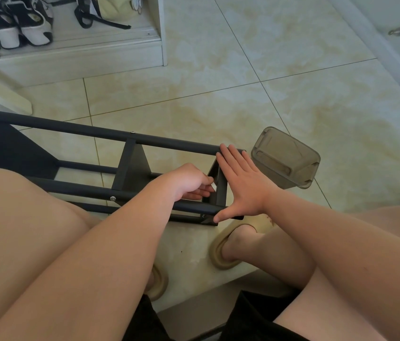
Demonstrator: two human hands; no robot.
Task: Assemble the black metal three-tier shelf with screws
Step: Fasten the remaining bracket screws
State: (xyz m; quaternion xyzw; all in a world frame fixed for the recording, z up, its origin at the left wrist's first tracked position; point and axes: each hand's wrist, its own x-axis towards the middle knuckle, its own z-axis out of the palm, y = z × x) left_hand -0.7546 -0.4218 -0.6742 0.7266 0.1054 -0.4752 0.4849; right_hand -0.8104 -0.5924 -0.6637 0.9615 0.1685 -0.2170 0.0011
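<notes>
The black metal shelf [100,131] lies on its side on the tiled floor in front of my knees, its round posts running from left to right. A middle tier panel [133,166] sits between the posts, and silver screw heads [113,198] show on them. At the right end stands the end tier panel [221,190]. My right hand [240,183] lies flat against the outer face of that panel, fingers straight, fingertips at the far post and thumb on the near post. My left hand [191,180] reaches inside the frame, its fingers curled on the inner side of the same panel.
A translucent grey plastic box [285,157] lies tipped on the floor just right of the shelf's end. My slippered feet [228,244] rest below the shelf. A low white cabinet with shoes [22,23] stands at the back left, a white wall and door at right.
</notes>
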